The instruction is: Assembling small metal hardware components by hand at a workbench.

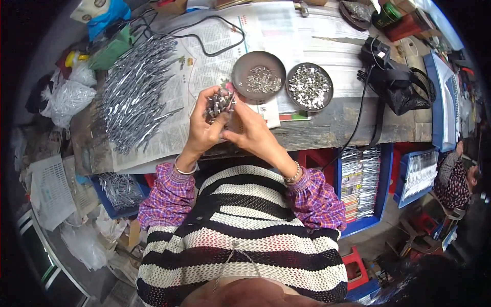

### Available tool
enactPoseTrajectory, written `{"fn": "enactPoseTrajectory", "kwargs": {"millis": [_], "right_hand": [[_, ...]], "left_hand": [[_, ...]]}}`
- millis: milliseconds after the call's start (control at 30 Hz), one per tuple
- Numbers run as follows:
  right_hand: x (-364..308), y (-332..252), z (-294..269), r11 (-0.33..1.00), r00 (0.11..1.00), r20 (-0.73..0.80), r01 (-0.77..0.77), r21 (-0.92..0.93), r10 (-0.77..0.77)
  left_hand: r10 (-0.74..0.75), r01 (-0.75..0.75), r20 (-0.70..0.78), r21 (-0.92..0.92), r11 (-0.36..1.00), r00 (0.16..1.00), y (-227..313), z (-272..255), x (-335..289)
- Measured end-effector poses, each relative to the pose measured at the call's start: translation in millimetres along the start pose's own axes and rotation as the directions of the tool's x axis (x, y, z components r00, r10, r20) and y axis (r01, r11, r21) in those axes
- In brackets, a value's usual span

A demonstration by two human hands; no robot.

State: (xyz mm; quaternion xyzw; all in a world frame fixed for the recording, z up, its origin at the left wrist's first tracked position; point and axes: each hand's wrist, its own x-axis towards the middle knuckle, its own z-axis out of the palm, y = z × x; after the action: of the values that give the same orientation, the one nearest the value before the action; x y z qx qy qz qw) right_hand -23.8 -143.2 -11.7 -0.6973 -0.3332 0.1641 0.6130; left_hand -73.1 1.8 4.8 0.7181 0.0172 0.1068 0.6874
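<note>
My left hand (203,125) is closed around a bundle of slender dark metal pieces (219,105), held upright with their ends facing up. My right hand (251,129) meets it from the other side, fingers pressed together against the bundle. What its fingertips pinch is too small to make out. Just beyond my hands, a dark round dish (259,92) holds small thin metal parts. To its right, a second round dish (291,97) is filled with small shiny metal pieces. A large pile of long thin metal pieces (135,94) lies on newspaper to the left.
Newspaper (197,56) covers part of the worn wooden table (327,128). A black cable (225,19) loops at the back. A black mesh bag (418,92) lies at right. Blue trays (382,192) of metal pieces stand below the table edge. Another person (455,179) sits far right.
</note>
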Motion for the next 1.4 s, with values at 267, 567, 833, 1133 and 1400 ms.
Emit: {"fn": "enactPoseTrajectory", "kwargs": {"millis": [267, 567, 833, 1133, 1400], "right_hand": [[2.9, 17.6, 7.4, 0.999, 0.999, -0.022, 0.027, 0.024, -0.027], [4.8, 18.2, 3.8, 0.997, 0.998, -0.018, 0.064, 0.035, -0.063], [6.6, 30.3, 19.6, 1.0, 0.999, 0.038, 0.003, 0.019, -0.003], [11.0, 37.8, 18.6, 0.986, 0.989, 0.025, 0.146, 0.084, -0.149], [13.5, 46.2, 16.7, 0.986, 0.999, 0.017, 0.037, 0.159, -0.041]], "left_hand": [[0.067, -0.052, 0.049, -0.257, 0.965, 0.997, 1.6, 12.1, 1.2], [0.142, -0.142, -0.018, -0.214, 0.967, 0.99, -9.5, 9.6, 4.9], [0.222, -0.223, -0.101, 0.006, 0.975, 0.97, -18.0, 8.5, 4.0], [0.284, -0.267, -0.147, 0.126, 0.955, 0.948, -3.0, 24.4, 15.0], [0.34, -0.338, -0.143, 0.036, 0.94, 0.929, -8.8, 26.9, 21.8]]}}
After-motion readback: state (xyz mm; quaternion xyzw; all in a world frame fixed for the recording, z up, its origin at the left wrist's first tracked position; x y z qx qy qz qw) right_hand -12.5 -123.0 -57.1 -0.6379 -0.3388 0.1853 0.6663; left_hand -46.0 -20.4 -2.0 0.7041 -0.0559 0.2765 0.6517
